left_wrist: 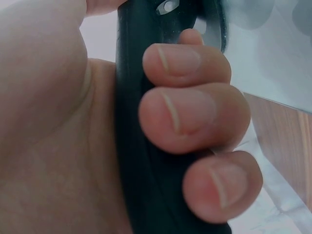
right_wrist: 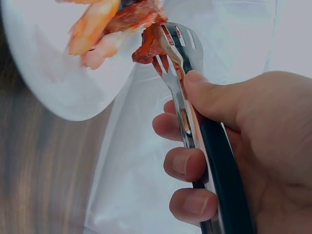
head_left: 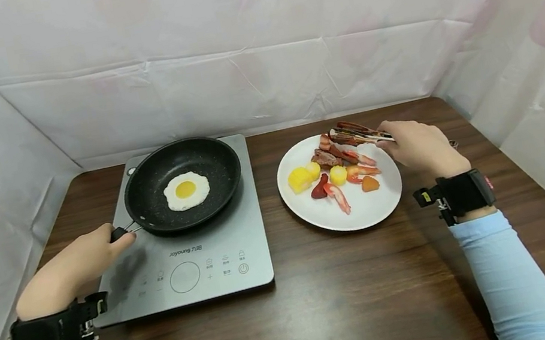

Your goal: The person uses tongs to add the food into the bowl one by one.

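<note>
With curled fingers my left hand grips the black handle of a frying pan. In the pan lies a fried egg with a round yellow yolk. On the right, my right hand holds metal tongs with dark grips, thumb on one side and fingers round the other. Between the slotted tips is a reddish-brown piece of meat, close over the far right rim of a white plate. Shrimp, yellow pieces and other meat lie on that plate.
A silver induction cooktop with printed controls sits under the pan. The dark wooden table carries cooktop and plate. Whitish sheeting stands behind and along both sides of the table.
</note>
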The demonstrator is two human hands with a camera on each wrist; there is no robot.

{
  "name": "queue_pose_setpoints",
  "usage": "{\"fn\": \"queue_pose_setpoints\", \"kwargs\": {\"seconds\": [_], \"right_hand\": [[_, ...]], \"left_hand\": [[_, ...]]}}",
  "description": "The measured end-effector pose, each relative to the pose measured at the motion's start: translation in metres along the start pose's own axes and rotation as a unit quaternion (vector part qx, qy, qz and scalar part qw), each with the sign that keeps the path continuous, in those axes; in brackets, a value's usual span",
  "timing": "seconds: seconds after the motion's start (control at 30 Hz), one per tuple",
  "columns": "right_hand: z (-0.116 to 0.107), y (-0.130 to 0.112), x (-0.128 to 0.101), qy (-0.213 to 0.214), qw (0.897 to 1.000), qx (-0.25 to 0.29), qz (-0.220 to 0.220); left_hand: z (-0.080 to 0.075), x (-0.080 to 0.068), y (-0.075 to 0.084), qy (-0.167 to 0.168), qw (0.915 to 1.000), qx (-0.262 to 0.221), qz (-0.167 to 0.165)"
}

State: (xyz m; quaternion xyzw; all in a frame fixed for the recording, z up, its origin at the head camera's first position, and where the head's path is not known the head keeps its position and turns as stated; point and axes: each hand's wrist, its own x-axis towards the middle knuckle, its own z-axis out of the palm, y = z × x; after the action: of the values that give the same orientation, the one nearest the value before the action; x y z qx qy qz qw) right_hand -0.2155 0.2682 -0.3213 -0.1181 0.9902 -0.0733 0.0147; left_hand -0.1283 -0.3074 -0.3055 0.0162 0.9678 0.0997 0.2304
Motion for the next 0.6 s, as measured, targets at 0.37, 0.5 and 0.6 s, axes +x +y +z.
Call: {"fn": "queue_pose_setpoints", "kwargs": {"seconds": [0.37,0.5,0.6], "right_hand": [[-0.012,-0.024,-0.001,0.051,0.998,-0.006,-0.033],[-0.018,-0.037,0.000,0.059,0.997,-0.004,-0.051],[-0.022,-0.050,0.001,0.059,0.996,-0.005,-0.064]], "left_hand": [[0.000,0.000,0.002,-0.002,1.0000,-0.004,-0.009],[-0.001,-0.001,0.003,-0.010,0.9998,-0.006,-0.014],[0.000,-0.001,0.002,-0.008,0.9998,-0.006,-0.014]]}}
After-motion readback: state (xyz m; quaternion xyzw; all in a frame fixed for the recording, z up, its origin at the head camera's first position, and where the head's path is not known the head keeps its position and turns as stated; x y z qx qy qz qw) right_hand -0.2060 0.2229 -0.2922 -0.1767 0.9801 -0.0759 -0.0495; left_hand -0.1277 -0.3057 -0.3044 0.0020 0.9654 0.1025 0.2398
